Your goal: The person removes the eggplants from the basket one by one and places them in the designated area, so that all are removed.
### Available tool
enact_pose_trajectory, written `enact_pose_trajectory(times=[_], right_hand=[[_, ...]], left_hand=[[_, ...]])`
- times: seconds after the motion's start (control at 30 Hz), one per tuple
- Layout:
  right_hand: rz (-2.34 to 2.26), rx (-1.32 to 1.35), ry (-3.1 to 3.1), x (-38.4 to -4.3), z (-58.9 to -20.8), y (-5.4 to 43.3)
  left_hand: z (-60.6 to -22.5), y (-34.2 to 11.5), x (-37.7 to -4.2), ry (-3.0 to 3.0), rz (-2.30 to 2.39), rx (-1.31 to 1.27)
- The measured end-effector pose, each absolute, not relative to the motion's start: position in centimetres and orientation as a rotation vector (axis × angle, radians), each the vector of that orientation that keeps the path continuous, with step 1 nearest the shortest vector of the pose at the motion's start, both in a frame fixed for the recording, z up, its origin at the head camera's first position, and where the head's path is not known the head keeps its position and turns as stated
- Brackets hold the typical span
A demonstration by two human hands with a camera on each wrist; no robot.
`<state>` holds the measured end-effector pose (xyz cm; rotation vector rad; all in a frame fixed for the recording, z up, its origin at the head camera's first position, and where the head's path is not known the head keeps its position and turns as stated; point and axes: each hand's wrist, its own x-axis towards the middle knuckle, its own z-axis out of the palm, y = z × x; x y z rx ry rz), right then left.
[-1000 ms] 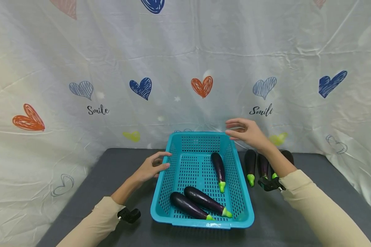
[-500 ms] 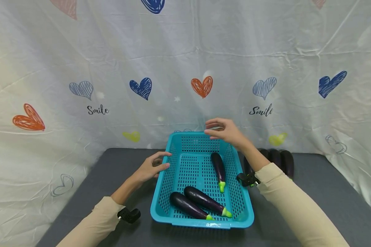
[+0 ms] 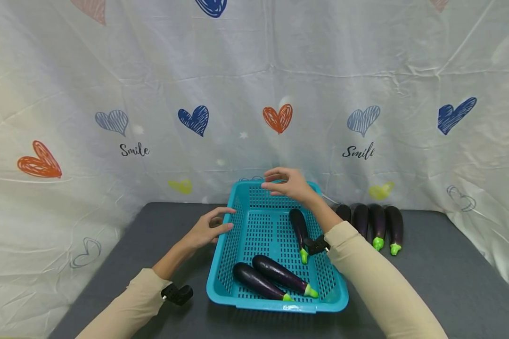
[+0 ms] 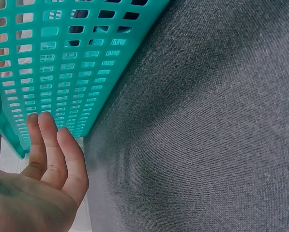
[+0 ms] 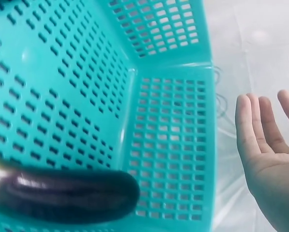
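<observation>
Pale cloth [image 3: 237, 66] printed with hearts at the back, close behind the far edge of the dark table [image 3: 169, 226], limiting reach that way. On the table, a blue perforated basket [image 3: 275, 306], walled all round, with its far and left stretches of bottom showing as open room. To the right, outside, a row of four eggplants [image 3: 377, 221] side by side, partly behind the right arm [image 3: 365, 268]. Inside, toward the near wall, a pair of eggplants [image 3: 280, 274], slanting, green ends to the right. Farther back, near the right wall, a lone eggplant [image 3: 299, 230], long axis running front to back, rounded end just beside the far wall, green end toward the person. Nearest to it, the right hand [image 3: 291, 183], raised about the far rim, with the lone eggplant lower, to the right and closer to the person. Farther off, at the left wall, the left hand [image 3: 205, 229], perhaps touching the rim; contact hard to tell. Right fingers [image 5: 247, 121] loosely spread, holding nothing; left fingers [image 4: 72, 157] relaxed, slightly bent, beside the outer wall.
</observation>
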<state>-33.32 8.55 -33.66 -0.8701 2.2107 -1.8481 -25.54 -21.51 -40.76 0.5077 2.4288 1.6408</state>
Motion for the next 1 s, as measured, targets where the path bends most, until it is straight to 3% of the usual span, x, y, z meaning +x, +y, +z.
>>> enact_pose_trajectory(times=[0.47, 1.0], right_hand=[[-1.774, -0.696, 2.300, -34.1, -36.2, 6.0], [-1.713, -0.519, 2.554, -34.2, -39.2, 7.9]], left_hand=[[-40.9, -21.6, -25.6, 2.432, 1.633, 0.525], [-40.8, -21.5, -25.4, 2.434, 1.638, 0.553]])
